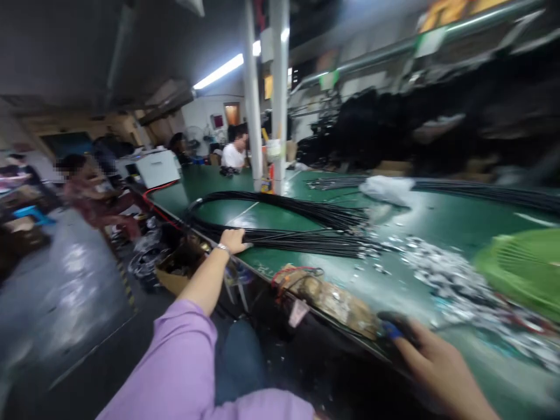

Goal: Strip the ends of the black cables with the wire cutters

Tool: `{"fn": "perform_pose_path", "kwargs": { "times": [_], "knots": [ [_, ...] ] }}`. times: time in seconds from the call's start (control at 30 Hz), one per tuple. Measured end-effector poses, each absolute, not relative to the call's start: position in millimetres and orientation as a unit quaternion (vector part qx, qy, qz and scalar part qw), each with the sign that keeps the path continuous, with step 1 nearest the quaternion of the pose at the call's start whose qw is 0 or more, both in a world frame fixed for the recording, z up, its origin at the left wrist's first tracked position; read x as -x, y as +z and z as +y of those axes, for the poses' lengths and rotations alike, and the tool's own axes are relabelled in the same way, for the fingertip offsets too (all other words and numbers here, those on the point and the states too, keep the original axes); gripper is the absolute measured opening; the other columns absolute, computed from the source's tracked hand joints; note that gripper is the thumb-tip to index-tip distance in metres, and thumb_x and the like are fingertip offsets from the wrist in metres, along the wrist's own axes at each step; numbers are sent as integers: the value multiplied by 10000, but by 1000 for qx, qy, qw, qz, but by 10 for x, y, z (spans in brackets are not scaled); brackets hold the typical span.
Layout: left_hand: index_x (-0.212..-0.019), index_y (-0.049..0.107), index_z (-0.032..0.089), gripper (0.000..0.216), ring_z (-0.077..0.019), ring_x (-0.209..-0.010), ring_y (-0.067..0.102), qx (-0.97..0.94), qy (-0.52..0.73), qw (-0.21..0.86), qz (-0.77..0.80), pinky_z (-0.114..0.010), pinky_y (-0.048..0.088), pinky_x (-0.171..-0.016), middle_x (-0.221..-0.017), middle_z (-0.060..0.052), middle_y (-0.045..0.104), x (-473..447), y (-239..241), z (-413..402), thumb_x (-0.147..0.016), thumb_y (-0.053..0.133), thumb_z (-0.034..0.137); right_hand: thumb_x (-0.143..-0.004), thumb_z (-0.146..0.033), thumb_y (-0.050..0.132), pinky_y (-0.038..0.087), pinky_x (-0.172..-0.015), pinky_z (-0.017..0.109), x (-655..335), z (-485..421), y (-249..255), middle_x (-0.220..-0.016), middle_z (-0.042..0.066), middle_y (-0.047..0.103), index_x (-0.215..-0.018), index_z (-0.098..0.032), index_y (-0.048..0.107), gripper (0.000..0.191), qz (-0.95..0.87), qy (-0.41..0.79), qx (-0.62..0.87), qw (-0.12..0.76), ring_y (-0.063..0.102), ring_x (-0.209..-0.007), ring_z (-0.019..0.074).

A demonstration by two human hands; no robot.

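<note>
My left hand (233, 240) is closed on a bundle of long black cables (301, 240) at the near edge of the green table. The bundle bends back in a wide loop on the left, and its ends lie to the right. My right hand (433, 353) is at the lower right by the table edge, smeared by motion. Its fingers are closed around something dark with a blue part (392, 330), too blurred to name. Many small shiny metal pieces (437, 268) lie heaped beyond the right hand.
A green basket (520, 262) stands at the right. A brown, tape-covered block (336, 300) lies along the near edge of the table (406, 224). More black cables (490, 193) and a plastic bag (387, 189) lie farther back. White posts (280, 87) rise behind. Other people (234, 153) sit nearby.
</note>
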State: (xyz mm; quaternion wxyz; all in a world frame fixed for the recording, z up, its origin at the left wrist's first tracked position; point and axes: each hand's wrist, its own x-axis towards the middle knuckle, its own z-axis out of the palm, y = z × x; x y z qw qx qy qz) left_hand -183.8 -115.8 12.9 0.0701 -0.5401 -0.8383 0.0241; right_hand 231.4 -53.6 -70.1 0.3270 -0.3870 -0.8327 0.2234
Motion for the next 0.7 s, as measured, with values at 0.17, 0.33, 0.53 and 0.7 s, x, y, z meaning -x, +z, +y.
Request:
{"fn": "perform_pose_path", "kwargs": {
  "times": [0.17,0.33,0.53,0.7],
  "knots": [
    [-899,651,170,289,-267,-939,626,593,44,93,-799,-350,420,-822,-944,-114,692,1767,176,-1041,-825,521,418,-715,-316,460,455,-557,312,-2191,-690,-436,-618,26,667,-625,-256,518,122,-794,278,414,348,600,-584,214],
    [-963,639,179,237,-250,-972,610,589,27,132,-796,-321,432,-780,-1042,-114,653,1566,301,-835,-822,452,217,-749,-335,450,415,-560,318,-2180,-678,-485,-621,32,628,-638,-239,507,158,-785,293,414,356,550,-580,203],
    [-1042,618,217,259,-233,-962,624,634,0,123,-763,-296,444,-750,-1010,-65,675,1058,641,-637,-845,462,277,-747,-307,446,368,-535,295,-2171,-677,-472,-592,6,574,-627,-237,473,141,-782,298,412,360,484,-558,173],
    [-1062,612,211,273,-231,-877,651,751,-44,87,-653,-293,443,-723,-951,-63,702,305,784,-860,-819,488,227,-756,-313,458,350,-520,286,-2170,-684,-454,-566,-4,544,-609,-231,463,168,-774,308,414,367,452,-549,160]
  ]
}}
